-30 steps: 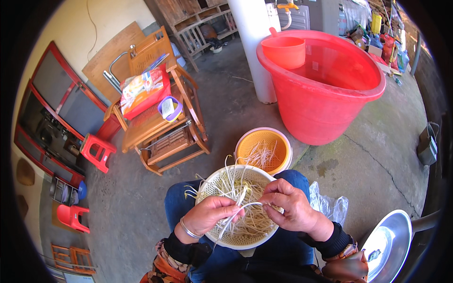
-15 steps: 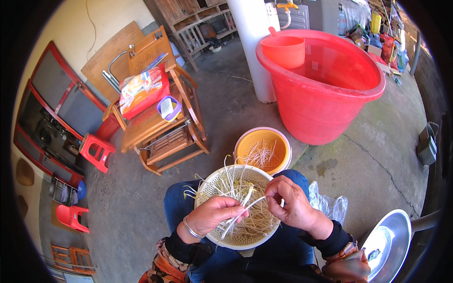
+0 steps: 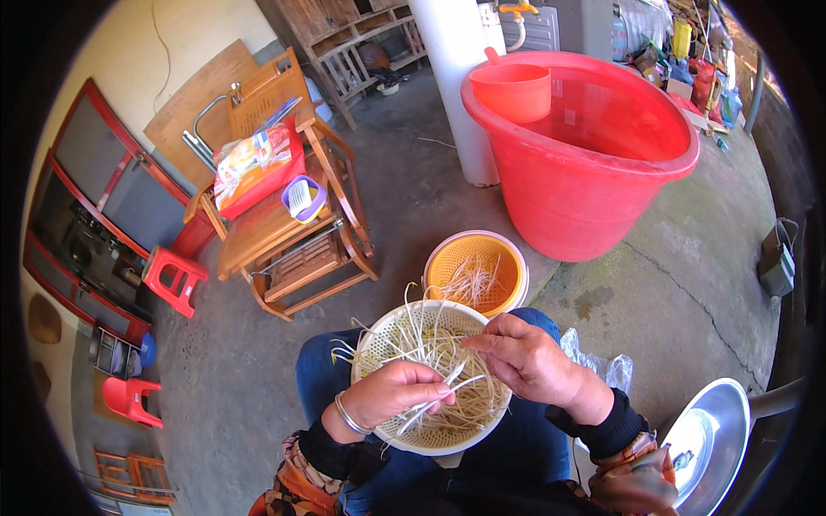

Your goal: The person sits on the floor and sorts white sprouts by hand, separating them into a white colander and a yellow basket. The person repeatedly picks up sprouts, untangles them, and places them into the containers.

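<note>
Grey concrete floor fills an outdoor yard, seen from above by a seated person in blue trousers. On the person's lap rests a round cream strainer basket heaped with pale bean sprouts. At the near-left edge of the basket, the left hand, with a silver bangle on its wrist, is curled shut around a small bunch of sprouts whose stems poke out toward the basket's middle. At the basket's right rim, the right hand pinches a single sprout between thumb and fingertips, its other fingers loosely bent. Just beyond the basket's far rim, on the floor, sits an orange bowl with a few sprouts inside. Farther beyond the basket, to the right, stands a big red tub with a red scoop hanging inside its rim. Beyond the basket, to the left, is a wooden chair carrying a red packet and a purple cup. Right of the basket, near the person's knee, lie a clear plastic bag and a shiny metal basin.
</note>
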Demonstrator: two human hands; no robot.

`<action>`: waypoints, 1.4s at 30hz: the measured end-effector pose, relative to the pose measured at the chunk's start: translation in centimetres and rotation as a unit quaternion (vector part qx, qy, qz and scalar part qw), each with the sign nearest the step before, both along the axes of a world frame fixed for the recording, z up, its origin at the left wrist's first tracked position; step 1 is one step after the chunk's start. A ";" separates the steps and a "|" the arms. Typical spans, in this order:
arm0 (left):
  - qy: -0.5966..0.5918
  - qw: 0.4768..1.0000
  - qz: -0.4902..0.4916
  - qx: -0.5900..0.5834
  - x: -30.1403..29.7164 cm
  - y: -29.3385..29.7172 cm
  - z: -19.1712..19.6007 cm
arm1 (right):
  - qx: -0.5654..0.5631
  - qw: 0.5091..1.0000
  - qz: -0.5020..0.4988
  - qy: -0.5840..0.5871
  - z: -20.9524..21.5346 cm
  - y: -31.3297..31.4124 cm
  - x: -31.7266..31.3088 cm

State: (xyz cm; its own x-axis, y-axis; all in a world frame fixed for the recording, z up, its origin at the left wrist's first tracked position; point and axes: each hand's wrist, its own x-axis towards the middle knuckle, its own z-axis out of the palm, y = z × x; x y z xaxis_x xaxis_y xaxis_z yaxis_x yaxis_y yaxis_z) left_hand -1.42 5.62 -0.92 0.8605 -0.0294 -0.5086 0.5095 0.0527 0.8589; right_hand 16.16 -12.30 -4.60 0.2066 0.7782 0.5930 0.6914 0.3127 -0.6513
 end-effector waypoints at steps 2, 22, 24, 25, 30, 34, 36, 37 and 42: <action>-0.017 1.000 -0.014 0.005 0.0 0.0 0.1 | -0.006 1.000 0.018 0.008 0.1 0.0 0.1; 0.018 0.999 -0.031 -0.028 0.0 -0.3 0.0 | -0.013 0.999 0.031 -0.027 -0.2 -0.3 -0.1; 0.020 0.999 -0.032 -0.033 -0.1 -0.2 0.0 | -0.009 0.999 0.034 -0.010 -0.3 -0.3 -0.1; 0.019 0.999 -0.033 -0.035 -0.1 -0.2 0.0 | -0.012 0.999 0.036 0.000 -0.4 -0.3 -0.1; 0.007 0.999 -0.031 -0.026 -0.1 0.0 -0.1 | -0.011 0.991 0.013 0.135 -0.9 -0.4 0.0; 0.005 1.000 -0.016 -0.022 -0.3 0.3 0.0 | -0.077 0.910 0.017 0.408 -0.9 -1.0 -0.3; 0.007 1.000 -0.005 -0.027 -0.4 0.4 0.1 | -0.097 0.896 0.029 0.433 -0.7 -1.0 -0.4; 0.009 0.999 0.000 -0.034 -0.4 0.4 0.0 | -0.059 0.934 0.028 0.352 -0.7 -1.0 -0.4; 0.016 1.000 -0.002 -0.025 -0.3 0.1 0.0 | 0.058 0.998 0.019 -0.010 -0.5 0.0 0.0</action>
State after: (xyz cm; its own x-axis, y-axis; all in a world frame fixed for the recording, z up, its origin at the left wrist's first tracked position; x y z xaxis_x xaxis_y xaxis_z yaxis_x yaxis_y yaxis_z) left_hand -1.73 5.75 -0.89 0.8439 -0.0590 -0.5332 0.5364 0.0918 0.8389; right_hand 16.17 -12.34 -5.15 0.1646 0.7111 0.6835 0.6903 0.4120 -0.5948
